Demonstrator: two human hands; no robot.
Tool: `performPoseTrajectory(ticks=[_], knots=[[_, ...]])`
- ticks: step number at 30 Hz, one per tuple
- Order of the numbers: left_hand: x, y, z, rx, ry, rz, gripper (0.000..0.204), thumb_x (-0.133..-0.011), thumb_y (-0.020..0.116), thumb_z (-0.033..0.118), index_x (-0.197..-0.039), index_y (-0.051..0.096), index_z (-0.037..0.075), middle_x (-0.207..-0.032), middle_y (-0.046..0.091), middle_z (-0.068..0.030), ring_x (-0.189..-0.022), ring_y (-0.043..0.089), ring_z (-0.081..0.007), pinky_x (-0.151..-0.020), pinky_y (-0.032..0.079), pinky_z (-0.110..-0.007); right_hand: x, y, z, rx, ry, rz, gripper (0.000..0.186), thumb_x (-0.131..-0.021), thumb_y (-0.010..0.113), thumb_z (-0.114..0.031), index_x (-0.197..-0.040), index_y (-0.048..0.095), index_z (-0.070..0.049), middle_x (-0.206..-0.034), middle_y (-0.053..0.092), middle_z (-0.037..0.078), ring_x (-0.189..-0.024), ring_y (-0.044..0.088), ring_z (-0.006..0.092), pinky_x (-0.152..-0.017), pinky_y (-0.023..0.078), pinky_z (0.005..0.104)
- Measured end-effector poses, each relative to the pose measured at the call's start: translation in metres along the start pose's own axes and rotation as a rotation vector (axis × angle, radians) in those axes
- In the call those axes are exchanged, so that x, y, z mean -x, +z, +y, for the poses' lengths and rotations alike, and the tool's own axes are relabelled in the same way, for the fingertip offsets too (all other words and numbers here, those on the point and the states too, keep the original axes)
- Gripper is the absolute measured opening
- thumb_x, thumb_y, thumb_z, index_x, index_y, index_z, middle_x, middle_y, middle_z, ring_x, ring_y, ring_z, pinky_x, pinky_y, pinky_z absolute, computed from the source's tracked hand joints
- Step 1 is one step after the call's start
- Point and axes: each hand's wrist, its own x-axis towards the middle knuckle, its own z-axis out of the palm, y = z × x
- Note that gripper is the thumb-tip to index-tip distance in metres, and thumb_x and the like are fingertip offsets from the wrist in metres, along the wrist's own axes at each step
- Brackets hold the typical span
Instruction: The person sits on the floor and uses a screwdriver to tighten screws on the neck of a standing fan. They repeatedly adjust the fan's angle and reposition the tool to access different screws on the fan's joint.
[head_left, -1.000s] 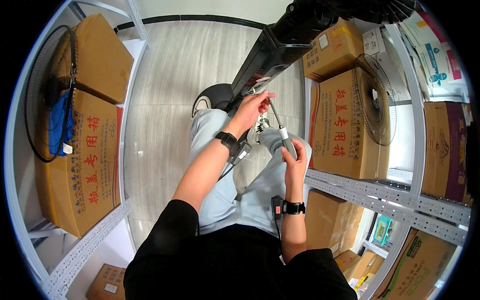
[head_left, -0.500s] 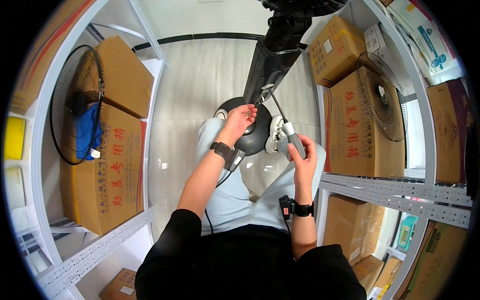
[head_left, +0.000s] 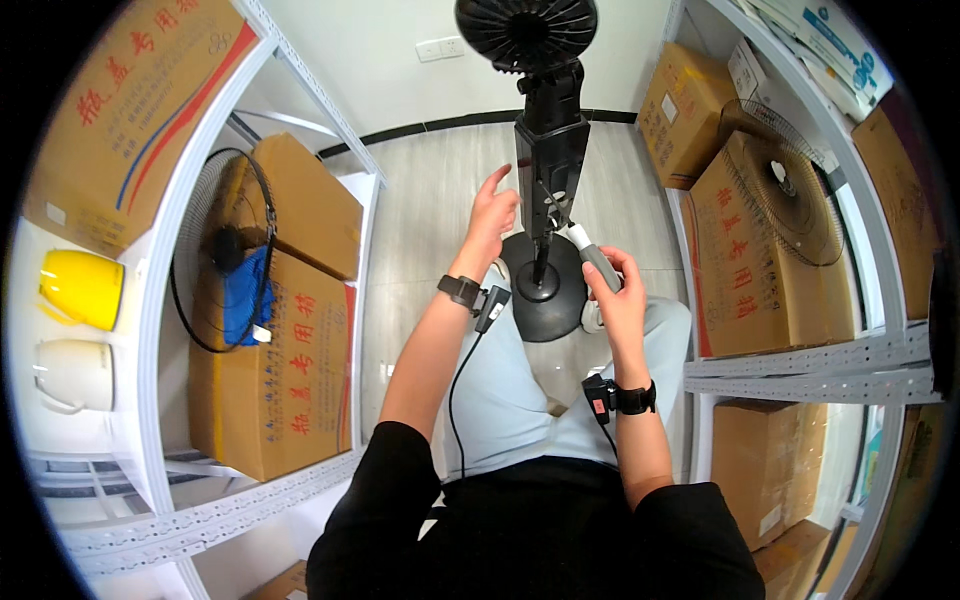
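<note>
Frame centre: right hand (head_left: 618, 300) gripping a screwdriver (head_left: 590, 255) tipped into the fan column (head_left: 550, 165); left hand (head_left: 492, 215) loosely open, empty, steadying it.

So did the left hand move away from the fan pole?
Yes. The left hand was pinching at the fan's black column earlier. Now it is open, lifted off and sitting just left of the column, while the right hand holds the screwdriver.
</note>
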Motion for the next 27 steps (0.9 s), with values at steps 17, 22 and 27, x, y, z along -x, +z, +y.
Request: performPoseTrajectory(ticks=[17,22,27], knots=[[-0.029,0.034,-0.002,-1.014,0.341,0.239,0.080,-0.066,0.083,0.043,-0.125,0.050,0.001,-0.057,0.052,-0.0002,-0.052,0.051,-0.0128,-0.051,0.041,-0.029,-0.001,-0.009,-0.015,-0.192,0.230,-0.173,0.035,-0.097,0.051,-0.030,-0.115,0.058,0.000,-0.089,0.062,0.005,-0.058,0.060,0.0082,-0.045,0.043,0.0188],[-0.024,0.040,-0.007,-0.941,0.326,0.252,0.078,-0.066,0.083,0.041,-0.124,0.050,0.000,-0.056,0.053,-0.0001,-0.051,0.051,-0.0109,-0.051,0.040,-0.027,-0.004,-0.018,-0.022,-0.571,0.440,-0.297,0.037,-0.099,0.049,-0.029,-0.116,0.057,0.002,-0.089,0.066,0.008,-0.054,0.061,0.0091,-0.041,0.043,0.0188],[-0.025,0.037,-0.005,-0.922,0.327,0.237,0.077,-0.067,0.084,0.039,-0.123,0.049,-0.001,-0.055,0.053,-0.0002,-0.051,0.050,-0.0101,-0.052,0.040,-0.026,0.001,-0.008,-0.023,-0.188,0.234,-0.191,0.035,-0.098,0.049,-0.028,-0.115,0.059,0.001,-0.087,0.068,0.007,-0.055,0.061,0.0081,-0.041,0.041,0.0196]])
